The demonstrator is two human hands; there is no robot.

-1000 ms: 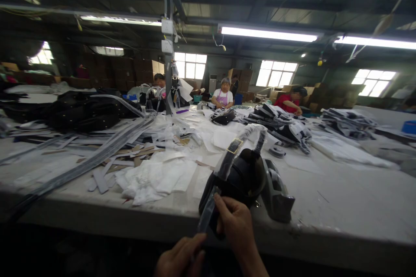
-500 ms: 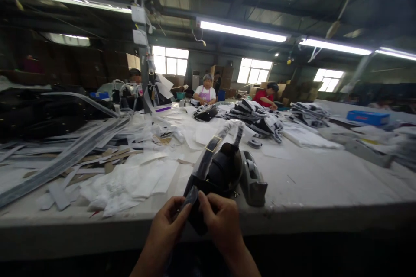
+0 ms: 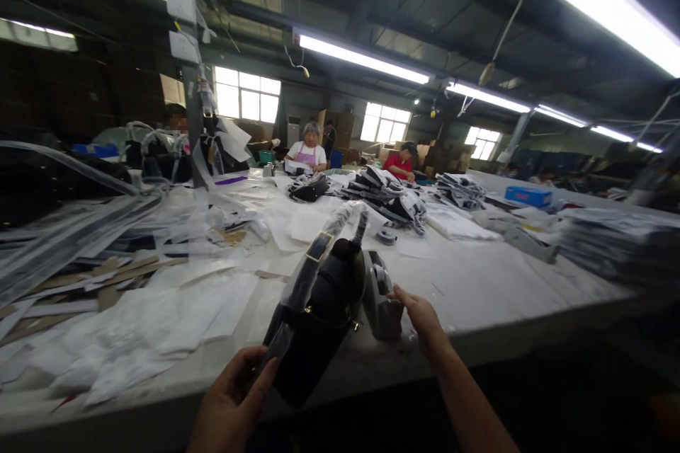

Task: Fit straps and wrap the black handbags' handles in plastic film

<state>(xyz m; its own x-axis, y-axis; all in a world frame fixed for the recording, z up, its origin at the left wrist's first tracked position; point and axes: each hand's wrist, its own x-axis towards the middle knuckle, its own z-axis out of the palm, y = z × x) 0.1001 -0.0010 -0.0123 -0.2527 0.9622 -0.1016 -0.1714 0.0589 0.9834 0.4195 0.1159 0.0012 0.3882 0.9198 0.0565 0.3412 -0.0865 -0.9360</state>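
Note:
A black handbag [image 3: 313, 347] with gold-coloured fittings leans at the table's front edge. Clear film wraps its strap [image 3: 319, 244], which carries a rectangular buckle and loops up over the bag. My left hand [image 3: 236, 393] pinches the film-covered lower strap end at the bag's near left side. Just right of the bag stands a grey tape dispenser [image 3: 385, 311] with a tape roll in it. My right hand [image 3: 422, 311] reaches to the dispenser's upper right side, fingertips drawn together against it. Whatever lies between those fingertips is too small to make out.
Crumpled white wrapping sheets [image 3: 154, 325] and cardboard strips [image 3: 106, 276] cover the left side. Stacked black-and-white pieces [image 3: 382, 191] lie farther back, with a blue box [image 3: 528, 196] at right. Two people [image 3: 307, 152] work across the table. A post [image 3: 191, 85] rises at left.
My right hand has left the strap end and moved right to the tape dispenser. My left hand keeps its pinch on the strap. The camera view has turned right.

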